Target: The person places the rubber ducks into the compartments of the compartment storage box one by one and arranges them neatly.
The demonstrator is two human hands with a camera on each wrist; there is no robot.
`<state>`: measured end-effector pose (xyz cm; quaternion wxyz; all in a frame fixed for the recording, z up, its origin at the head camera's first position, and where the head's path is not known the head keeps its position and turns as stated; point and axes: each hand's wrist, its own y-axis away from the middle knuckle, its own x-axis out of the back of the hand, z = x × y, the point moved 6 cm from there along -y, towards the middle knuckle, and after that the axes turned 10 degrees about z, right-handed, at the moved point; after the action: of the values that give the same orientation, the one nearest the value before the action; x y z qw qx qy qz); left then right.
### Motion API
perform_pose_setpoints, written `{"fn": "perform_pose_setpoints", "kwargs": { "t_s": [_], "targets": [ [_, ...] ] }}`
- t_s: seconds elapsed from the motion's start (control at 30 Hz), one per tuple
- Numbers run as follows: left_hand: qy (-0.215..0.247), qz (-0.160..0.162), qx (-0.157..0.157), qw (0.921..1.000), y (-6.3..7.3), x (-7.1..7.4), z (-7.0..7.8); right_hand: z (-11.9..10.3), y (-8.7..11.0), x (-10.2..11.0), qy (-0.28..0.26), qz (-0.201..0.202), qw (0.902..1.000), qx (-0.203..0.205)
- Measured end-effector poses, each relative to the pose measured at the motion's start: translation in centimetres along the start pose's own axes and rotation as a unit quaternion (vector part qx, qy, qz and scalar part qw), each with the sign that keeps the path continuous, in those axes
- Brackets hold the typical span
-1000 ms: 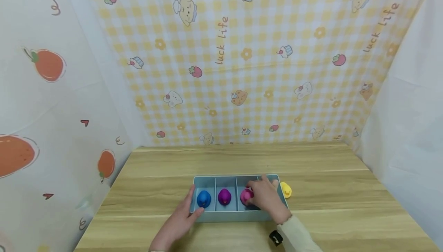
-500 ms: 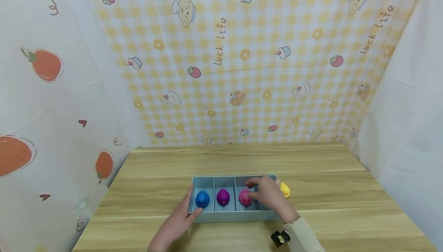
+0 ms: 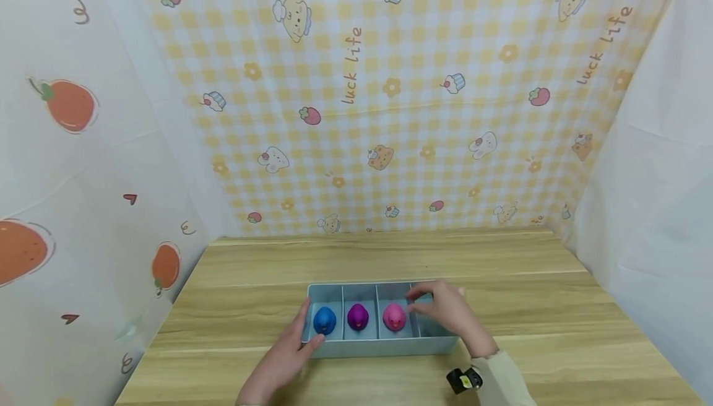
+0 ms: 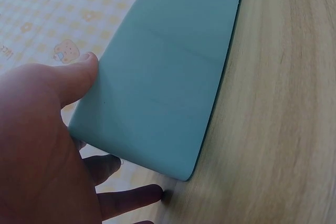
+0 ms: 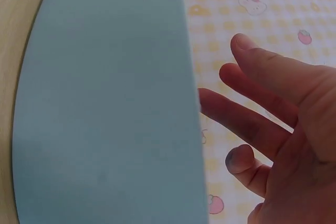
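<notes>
A blue-green four-part divided box [image 3: 384, 348] sits on the table. From the left, its compartments hold a blue rubber duck [image 3: 325, 320], a purple duck [image 3: 358, 317] and a pink duck [image 3: 394, 317]. My left hand [image 3: 286, 350] grips the box's front left corner, thumb on the front rim and fingers along the end wall. Over the fourth compartment hovers my right hand [image 3: 445, 308], fingers parted and holding nothing, fingertips just right of the pink duck. In the right wrist view, the fingers [image 5: 252, 124] spread loosely beyond the box wall [image 5: 110, 103].
The wooden table [image 3: 267, 270] extends around the box. Behind it hangs a yellow checked cloth [image 3: 384, 121], with white printed sheets [image 3: 111, 146] at the left side. A black device [image 3: 464, 381] is at the right wrist.
My right hand has let go of the pink duck and moved right. The pink duck stays in the third compartment. A yellow duck right of the box is now hidden behind the hand.
</notes>
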<state>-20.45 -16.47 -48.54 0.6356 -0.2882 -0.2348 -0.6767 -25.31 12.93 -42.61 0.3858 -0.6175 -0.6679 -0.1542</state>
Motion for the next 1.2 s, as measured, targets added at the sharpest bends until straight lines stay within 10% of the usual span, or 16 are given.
{"fn": "perform_pose_setpoints", "kwargs": {
  "t_s": [1.2],
  "targets": [
    [-0.01, 0.001, -0.006, 0.9999, -0.3, -0.1, -0.2, 6.7, 2.1, 6.3, 0.022, 0.077, 0.9945, -0.067]
  ]
}}
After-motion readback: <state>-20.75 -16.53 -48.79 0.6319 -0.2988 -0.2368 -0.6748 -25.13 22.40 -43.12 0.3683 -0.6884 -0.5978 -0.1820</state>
